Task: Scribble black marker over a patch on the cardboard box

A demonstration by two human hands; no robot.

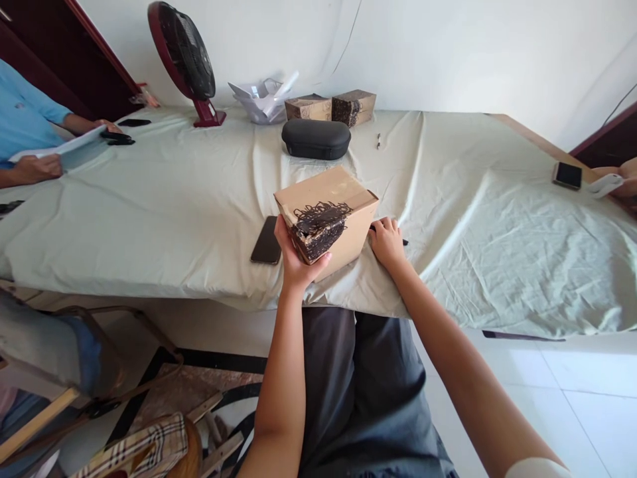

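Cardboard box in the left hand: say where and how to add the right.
Probably press a palm to the plain right wall of the cardboard box, coming from the right: that face is flat and uncovered, while the left hand clasps the scribbled corner; the right hand is close by.

The person's left hand [300, 267] grips a tilted cardboard box [332, 222] by its black-scribbled corner at the cloth-covered desk [448, 192]. From the box, the right hand [388, 244] covers part of a slim dark item [405, 243] at four o'clock; a phone [266, 241] lies at eight, a black case [316, 140] at twelve.
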